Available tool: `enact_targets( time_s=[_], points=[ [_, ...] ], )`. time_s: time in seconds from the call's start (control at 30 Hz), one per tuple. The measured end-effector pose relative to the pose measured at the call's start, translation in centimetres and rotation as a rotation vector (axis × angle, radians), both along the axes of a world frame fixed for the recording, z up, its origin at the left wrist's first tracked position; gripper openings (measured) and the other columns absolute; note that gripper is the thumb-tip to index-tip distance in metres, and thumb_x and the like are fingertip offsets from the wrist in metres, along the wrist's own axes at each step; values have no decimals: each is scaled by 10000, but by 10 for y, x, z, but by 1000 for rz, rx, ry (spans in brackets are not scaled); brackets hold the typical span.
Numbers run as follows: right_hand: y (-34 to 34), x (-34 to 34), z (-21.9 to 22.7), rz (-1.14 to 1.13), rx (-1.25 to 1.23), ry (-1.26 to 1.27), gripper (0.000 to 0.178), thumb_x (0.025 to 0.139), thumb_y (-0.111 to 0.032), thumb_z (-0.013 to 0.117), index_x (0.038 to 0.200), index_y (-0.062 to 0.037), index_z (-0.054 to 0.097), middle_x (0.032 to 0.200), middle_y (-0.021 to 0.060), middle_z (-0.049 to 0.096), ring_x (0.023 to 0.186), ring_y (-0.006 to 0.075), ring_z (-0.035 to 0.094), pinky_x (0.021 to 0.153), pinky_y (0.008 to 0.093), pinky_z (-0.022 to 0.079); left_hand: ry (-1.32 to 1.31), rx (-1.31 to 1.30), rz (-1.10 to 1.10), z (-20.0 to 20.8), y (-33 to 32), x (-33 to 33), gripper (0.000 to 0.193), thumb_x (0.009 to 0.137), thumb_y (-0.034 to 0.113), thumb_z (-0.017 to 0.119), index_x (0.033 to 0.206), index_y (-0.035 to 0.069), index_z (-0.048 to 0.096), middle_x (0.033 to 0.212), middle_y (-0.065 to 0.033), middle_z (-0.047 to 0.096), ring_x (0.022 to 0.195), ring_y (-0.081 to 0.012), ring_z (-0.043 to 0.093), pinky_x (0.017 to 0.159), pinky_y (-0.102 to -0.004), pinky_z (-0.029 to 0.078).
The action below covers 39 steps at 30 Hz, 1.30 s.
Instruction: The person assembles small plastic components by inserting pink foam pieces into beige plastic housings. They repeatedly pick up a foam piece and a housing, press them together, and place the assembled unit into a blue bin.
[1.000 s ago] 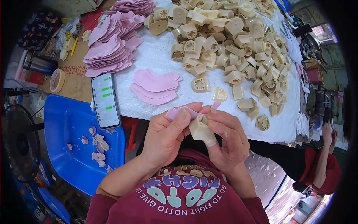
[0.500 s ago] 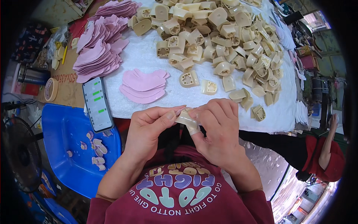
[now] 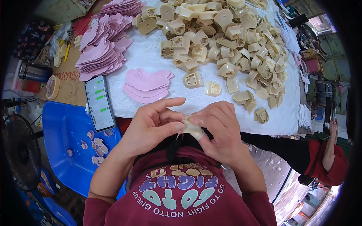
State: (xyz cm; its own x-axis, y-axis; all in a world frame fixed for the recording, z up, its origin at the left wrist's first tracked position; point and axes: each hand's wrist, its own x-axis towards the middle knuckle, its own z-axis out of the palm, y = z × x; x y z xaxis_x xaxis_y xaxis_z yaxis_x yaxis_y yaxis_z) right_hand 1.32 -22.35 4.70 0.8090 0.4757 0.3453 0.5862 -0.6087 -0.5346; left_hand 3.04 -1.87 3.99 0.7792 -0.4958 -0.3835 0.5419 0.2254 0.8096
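A cream plastic shoe heel (image 3: pixel 190 125) is held between my two hands at the table's near edge. My right hand (image 3: pixel 220 126) grips it, fingers curled over the top and the thumb below; a whitish wrap covers that thumb's tip. Against the heel's left side, my left hand (image 3: pixel 147 122) pinches with thumb and fingers, its index finger raised. A thin pink edge, seemingly of a cover piece, shows under the left thumb; most of it is hidden. Just beyond lie several fanned-out pink cover pieces (image 3: pixel 145 88) and a loose heel (image 3: pixel 213 88).
A large pile of heels (image 3: pixel 226 41) fills the far right of the white cloth. Stacks of pink pieces (image 3: pixel 100 56) stand at the far left, near a phone (image 3: pixel 100 105) and a tape roll (image 3: pixel 52 87). A blue basin (image 3: pixel 68 132) holds small pieces. Another person (image 3: pixel 324 158) is at right.
My left hand has shifted its grip on the heel, and its index finger has lifted away. The heel has turned slightly, and a pink edge now hangs below my left thumb.
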Motion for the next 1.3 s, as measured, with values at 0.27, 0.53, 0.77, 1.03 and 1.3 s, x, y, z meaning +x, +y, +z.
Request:
enact_targets(
  time_s=[0.27,0.53,0.77,1.03,1.3],
  points=[
    [9,-3,-10,25,102,163,310,626,-39,696,913,-72,583,815,46,564,798,256,530,733,377,396,-121,154,-259,-4,7,18,527,818,-25,635,1315,21,465,893,-77,674,804,-102,600,735,-247,480],
    [7,-10,-6,-139,533,717,212,743,-95,734,936,-48,657,821,11,613,805,119,563,724,265,448,-312,-88,60,-28,8,-7,310,850,24,631,1159,-2,610,1015,-104,630,921,-152,598,796,-273,482],
    [21,-12,3,-291,613,924,177,764,-96,730,909,-18,665,887,29,657,857,82,589,738,222,469,-196,-266,4,-39,13,-10,206,828,1,652,1033,-8,660,1093,-94,588,965,-148,581,827,-268,472],
    [15,-5,-1,-263,578,990,156,759,-44,687,898,19,654,837,30,651,755,75,553,686,237,459,-290,-43,23,-26,8,-7,138,817,6,653,954,-2,665,1035,-81,578,983,-153,570,824,-282,473],
    [14,-7,-1,-242,498,984,145,755,-33,663,888,24,652,817,37,646,736,78,540,681,244,456,-521,212,-6,-18,5,-2,61,809,42,639,849,-4,644,963,-92,577,1003,-241,568,866,-346,434]
  ],
)
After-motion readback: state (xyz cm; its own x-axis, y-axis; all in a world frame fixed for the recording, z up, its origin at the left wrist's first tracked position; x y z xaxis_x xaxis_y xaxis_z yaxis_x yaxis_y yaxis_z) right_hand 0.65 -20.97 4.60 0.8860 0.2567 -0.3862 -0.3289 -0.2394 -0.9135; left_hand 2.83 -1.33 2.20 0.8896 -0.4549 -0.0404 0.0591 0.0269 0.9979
